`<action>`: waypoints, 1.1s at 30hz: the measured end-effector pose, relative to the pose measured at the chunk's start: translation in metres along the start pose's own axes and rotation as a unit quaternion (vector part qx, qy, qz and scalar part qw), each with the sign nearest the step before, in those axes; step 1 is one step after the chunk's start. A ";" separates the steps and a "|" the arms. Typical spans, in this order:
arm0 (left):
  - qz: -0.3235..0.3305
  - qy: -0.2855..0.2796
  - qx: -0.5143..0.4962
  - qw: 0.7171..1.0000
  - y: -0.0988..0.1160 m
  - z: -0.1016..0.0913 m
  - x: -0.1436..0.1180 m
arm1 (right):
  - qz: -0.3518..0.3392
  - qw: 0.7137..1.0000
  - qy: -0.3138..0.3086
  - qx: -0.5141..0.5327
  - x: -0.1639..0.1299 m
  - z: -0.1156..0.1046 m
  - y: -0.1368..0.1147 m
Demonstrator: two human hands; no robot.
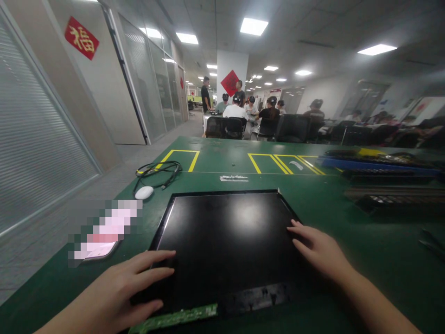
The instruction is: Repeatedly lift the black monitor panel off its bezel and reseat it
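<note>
A black flat display panel [225,246] lies face up on the green table, with a thin dark frame round its glossy screen. At its near edge runs a narrow green circuit board [181,317]. My left hand [128,287] is open over the panel's left side, its fingers spread across the edge and its thumb close to the circuit board. On the opposite side, my right hand [320,248] has its fingers apart, with the tips at the panel's right edge. What lies beneath the panel is hidden.
Left of the panel lie a white mouse [143,192], a coiled black cable [167,174] and a partly pixelated phone [102,248]. Yellow tape outlines [194,160] mark the table's far side. Dark strip-like parts [392,202] and a blue tray [378,167] are at the right. People sit beyond.
</note>
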State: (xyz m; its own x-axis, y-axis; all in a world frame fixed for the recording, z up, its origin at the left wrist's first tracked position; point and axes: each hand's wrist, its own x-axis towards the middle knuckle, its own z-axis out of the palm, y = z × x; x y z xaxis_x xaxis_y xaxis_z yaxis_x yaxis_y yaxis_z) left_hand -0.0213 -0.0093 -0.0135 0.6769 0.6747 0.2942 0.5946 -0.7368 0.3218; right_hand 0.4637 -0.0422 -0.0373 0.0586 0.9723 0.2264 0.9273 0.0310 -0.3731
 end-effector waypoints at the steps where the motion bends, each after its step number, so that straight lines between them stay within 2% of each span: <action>1: 0.000 0.001 0.007 1.000 0.000 0.001 0.000 | -0.001 1.000 0.002 0.012 0.000 0.000 0.001; 6: -0.026 0.017 0.039 0.999 -0.009 0.003 0.001 | -0.002 0.998 0.022 0.056 0.002 -0.002 0.002; 8: -0.046 0.004 0.052 0.998 -0.018 0.004 0.000 | -0.004 0.998 0.047 0.051 0.002 -0.004 0.003; 12: -0.149 0.055 0.057 0.986 -0.038 0.015 -0.005 | 0.023 0.996 0.079 0.033 0.004 -0.004 0.010; 14: -0.203 0.061 0.029 0.977 -0.044 0.023 -0.007 | 0.048 0.995 0.075 0.036 0.005 -0.004 0.013; 17: -0.240 0.050 -0.037 0.969 -0.046 0.031 -0.008 | 0.083 0.993 0.052 0.058 0.005 -0.004 0.015; 22: -0.266 0.070 -0.137 0.952 -0.036 0.024 -0.001 | 0.106 0.991 0.039 0.069 0.005 -0.001 0.012; 29: -0.336 0.133 -0.286 0.887 -0.017 0.010 0.012 | 0.100 0.991 0.043 0.076 0.005 0.003 0.016; 33: -0.360 0.176 -0.400 0.824 -0.013 0.009 0.015 | 0.107 0.989 0.047 0.087 0.005 0.005 0.019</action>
State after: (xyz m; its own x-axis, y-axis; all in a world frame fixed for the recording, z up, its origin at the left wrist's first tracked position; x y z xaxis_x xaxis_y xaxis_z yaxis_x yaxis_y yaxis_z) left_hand -0.0147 0.0100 -0.0210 0.0220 0.9992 -0.0343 0.2160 0.0288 0.9760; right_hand 0.4797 -0.0358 -0.0474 0.2881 0.9351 0.2062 0.8125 -0.1248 -0.5694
